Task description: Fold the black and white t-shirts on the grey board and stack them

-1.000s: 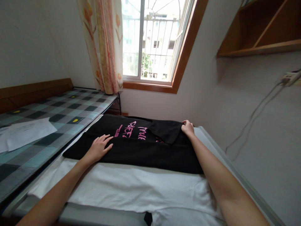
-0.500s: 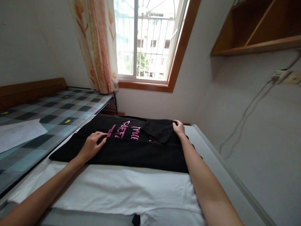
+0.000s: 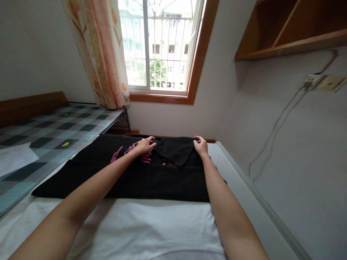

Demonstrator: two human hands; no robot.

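Observation:
A black T-shirt with pink lettering lies partly folded, its near side turned over toward the middle and a sleeve flap resting over part of the print. At the far right edge my right hand is closed on the fabric, fingertips partly hidden. My left hand is over the lettering, beside the left end of the sleeve flap. Its thumb and fingers are apart, with nothing visible between them. Nearer to me a white shirt lies spread flat, partly covered by my forearms.
A checked mattress with a paper sheet on it stands at left. Behind are a curtain and a barred window. At right, a wooden shelf hangs above a wall socket with a dangling cable.
My left hand has moved right and away from me across the lettering, to the sleeve flap. My right hand stays at the shirt's far right edge. The view has shifted slightly.

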